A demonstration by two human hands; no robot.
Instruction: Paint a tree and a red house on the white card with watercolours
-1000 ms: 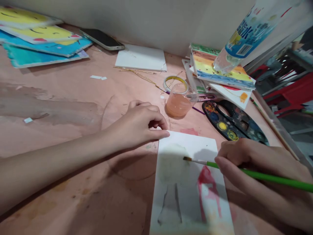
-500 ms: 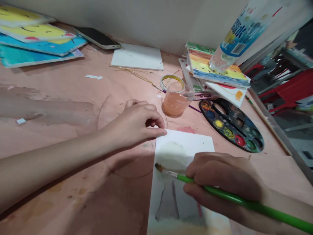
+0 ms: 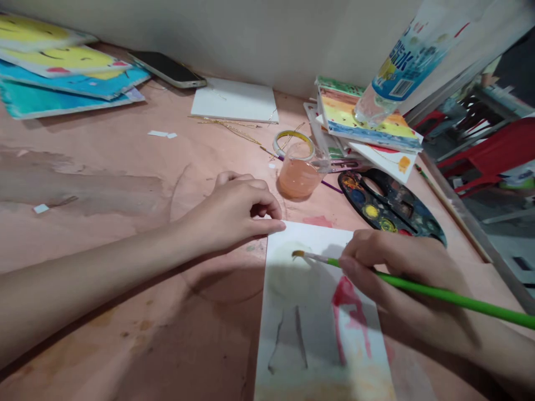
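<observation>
My right hand (image 3: 401, 284) is closed around a green-handled paintbrush (image 3: 418, 285). The brush's brown, wet-looking bristles are over the upper part of a white sheet of paper (image 3: 321, 236), on a pale greenish wash. Lower on the sheet are two thin dark lines, a red painted shape (image 3: 348, 298) and a pale orange band. With its fingers curled, my left hand (image 3: 246, 209) rests at the sheet's upper left corner, the thumb pressing on it. A clear cup (image 3: 298, 177) of orange-tinted water stands just beyond that hand.
A black paint palette (image 3: 355, 196) lies at right, partly behind my right hand. Behind it a bottle (image 3: 393, 72) stands on stacked paintings (image 3: 368, 120). Tape roll (image 3: 295, 136), blank white panel (image 3: 234, 100), phone (image 3: 167, 68) and smiley paintings (image 3: 71, 81) lie along the wall.
My right hand has moved up and right, carrying the brush tip from the sheet's left edge to the upper wash. More of the red shape shows; my left hand has stayed put.
</observation>
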